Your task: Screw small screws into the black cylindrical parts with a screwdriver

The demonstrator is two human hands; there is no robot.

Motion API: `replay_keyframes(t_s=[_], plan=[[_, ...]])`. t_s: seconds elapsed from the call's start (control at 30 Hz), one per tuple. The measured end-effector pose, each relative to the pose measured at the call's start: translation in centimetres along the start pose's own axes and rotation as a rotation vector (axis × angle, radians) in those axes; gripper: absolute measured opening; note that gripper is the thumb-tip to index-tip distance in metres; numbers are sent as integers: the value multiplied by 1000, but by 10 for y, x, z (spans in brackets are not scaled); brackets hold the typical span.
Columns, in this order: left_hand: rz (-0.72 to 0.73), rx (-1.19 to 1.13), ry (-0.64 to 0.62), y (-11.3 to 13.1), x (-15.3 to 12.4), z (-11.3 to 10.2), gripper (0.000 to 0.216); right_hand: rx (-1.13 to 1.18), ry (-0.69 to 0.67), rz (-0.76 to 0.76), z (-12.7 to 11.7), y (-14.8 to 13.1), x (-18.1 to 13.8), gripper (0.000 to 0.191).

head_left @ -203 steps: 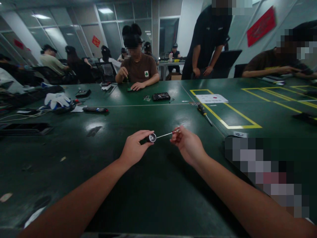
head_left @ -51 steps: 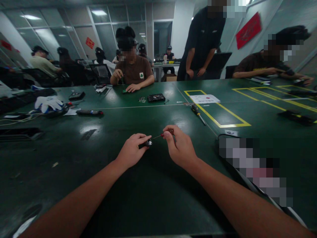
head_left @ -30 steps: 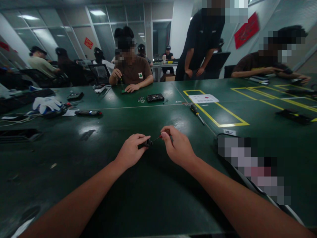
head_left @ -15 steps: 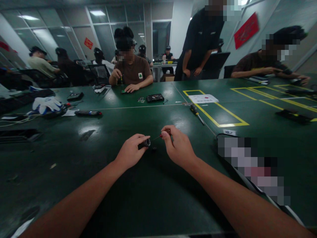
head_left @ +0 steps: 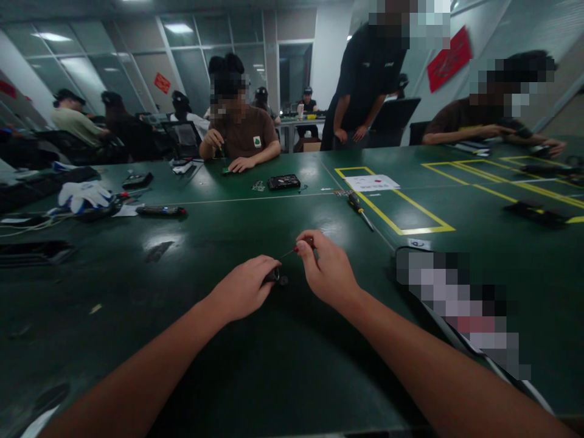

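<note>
My left hand [head_left: 241,286] is closed round a short black tube [head_left: 272,275], whose round, paler-rimmed end faces right; the rest of it is hidden in the palm. A small round black piece [head_left: 283,280] lies on the table right beside that end. In my right hand [head_left: 331,264] is a thin screwdriver [head_left: 309,242], its handle pinched between thumb and fingers. Its slim shaft points left and down toward my left fingertips. Whether the tip touches anything I cannot tell.
Beyond my right hand lies a larger black-and-yellow screwdriver [head_left: 360,212], near a white sheet [head_left: 371,182]. A pouch-like item [head_left: 438,292], partly blurred out, sits at right. White gloves [head_left: 84,196] and a black cylindrical tool [head_left: 162,210] are at left. Across the table [head_left: 219,225], people are at work.
My left hand has turned and come down slightly with the black tube, so the tube's end is now lower, next to the small black piece. My right hand has hardly moved.
</note>
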State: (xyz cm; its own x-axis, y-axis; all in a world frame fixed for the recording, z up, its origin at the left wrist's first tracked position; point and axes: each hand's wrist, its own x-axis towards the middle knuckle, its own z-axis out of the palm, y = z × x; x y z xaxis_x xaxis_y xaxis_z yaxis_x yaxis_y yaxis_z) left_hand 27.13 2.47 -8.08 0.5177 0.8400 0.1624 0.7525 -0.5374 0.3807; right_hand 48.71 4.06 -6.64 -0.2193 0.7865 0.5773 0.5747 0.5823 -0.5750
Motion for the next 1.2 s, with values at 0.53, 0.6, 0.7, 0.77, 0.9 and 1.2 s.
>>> replay_keyframes(t_s=[0.53, 0.6, 0.7, 0.77, 0.9, 1.2], plan=[[-118, 277, -151, 23, 14, 16, 31, -2, -9, 14, 0, -1, 1, 18], [-94, 283, -156, 22, 17, 18, 27, -3, -15, 18, 0, -1, 1, 18], [-98, 278, -151, 20, 17, 18, 26, 8, -22, 18, 0, -1, 0, 18], [-119, 256, -135, 16, 15, 16, 26, 16, -25, 20, 0, 0, 0, 18], [-193, 143, -64, -1, 9, 6, 25, 21, -34, 27, 0, 1, 1, 19], [-505, -4, 190, -68, -10, -42, 51, 46, -47, 54, -1, 0, 1, 20]])
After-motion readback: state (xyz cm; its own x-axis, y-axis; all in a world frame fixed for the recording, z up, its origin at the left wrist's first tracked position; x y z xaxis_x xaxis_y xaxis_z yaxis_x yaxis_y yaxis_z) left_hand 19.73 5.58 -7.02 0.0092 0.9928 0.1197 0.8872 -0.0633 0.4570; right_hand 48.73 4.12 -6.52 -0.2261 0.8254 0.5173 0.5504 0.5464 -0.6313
